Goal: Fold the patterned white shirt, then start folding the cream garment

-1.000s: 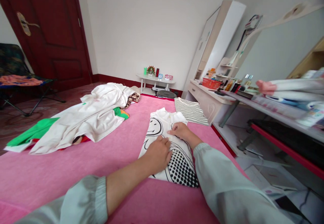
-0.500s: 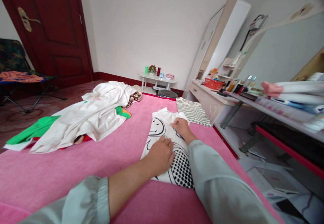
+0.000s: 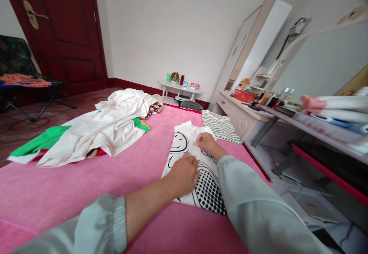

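Note:
A white T-shirt (image 3: 211, 190) with a black smiley face and dotted print lies on the pink bed cover, folded narrow. My left hand (image 3: 184, 173) rests on its middle with the fingers curled into the cloth; the fingertips are partly hidden. Farther up, near the collar end, my right hand (image 3: 206, 142) pinches the fabric between thumb and fingers. Just beyond the right hand is a folded striped shirt (image 3: 220, 125), black and white, flat on the bed's far right corner.
A loose heap of clothes (image 3: 115, 127), white and green, covers the bed's left side. The pink bed cover (image 3: 94, 185) spreads around it. A cluttered dressing table (image 3: 240, 118) stands along the right edge. Behind the bed is a low white table (image 3: 178, 88) with small items.
The view has shifted slightly, moving the scene a little to the right. Both hands stay at nearly the same places on the T-shirt.

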Action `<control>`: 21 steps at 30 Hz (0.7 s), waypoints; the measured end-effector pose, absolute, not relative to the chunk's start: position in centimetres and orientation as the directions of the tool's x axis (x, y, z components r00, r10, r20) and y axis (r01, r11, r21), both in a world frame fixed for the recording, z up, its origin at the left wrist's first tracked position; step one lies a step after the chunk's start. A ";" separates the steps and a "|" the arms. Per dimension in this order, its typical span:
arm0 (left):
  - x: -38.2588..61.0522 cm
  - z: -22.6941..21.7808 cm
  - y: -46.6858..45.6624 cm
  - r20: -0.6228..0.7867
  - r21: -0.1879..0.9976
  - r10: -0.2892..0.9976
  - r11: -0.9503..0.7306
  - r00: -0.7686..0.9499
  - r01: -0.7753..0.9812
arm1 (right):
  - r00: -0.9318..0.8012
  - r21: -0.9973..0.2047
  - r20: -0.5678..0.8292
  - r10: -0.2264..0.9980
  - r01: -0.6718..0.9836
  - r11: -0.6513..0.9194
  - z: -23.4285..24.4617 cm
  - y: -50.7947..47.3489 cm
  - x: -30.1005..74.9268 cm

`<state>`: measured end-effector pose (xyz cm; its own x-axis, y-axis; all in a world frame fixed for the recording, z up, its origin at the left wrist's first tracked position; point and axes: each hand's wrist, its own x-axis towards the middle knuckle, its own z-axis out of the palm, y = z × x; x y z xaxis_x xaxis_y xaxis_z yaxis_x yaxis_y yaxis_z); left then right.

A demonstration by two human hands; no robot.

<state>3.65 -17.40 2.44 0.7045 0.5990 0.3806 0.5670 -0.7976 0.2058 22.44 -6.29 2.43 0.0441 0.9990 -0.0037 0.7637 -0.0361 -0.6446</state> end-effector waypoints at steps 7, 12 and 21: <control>3.5 2.5 -17.5 0.390 0.218 0.601 -0.796 0.698 0.564 | -0.083 -0.602 -0.065 0.994 0.798 0.028 3.7 -7.2 23.4; 3.5 2.5 -17.4 0.381 0.235 0.606 -0.794 0.699 0.560 | -0.140 -0.570 -0.105 0.985 0.820 0.056 4.3 -7.6 23.5; 2.7 2.6 -17.0 0.424 0.358 0.615 -0.788 0.665 0.500 | 0.152 -0.762 0.108 0.983 0.647 -0.017 1.4 -8.5 22.8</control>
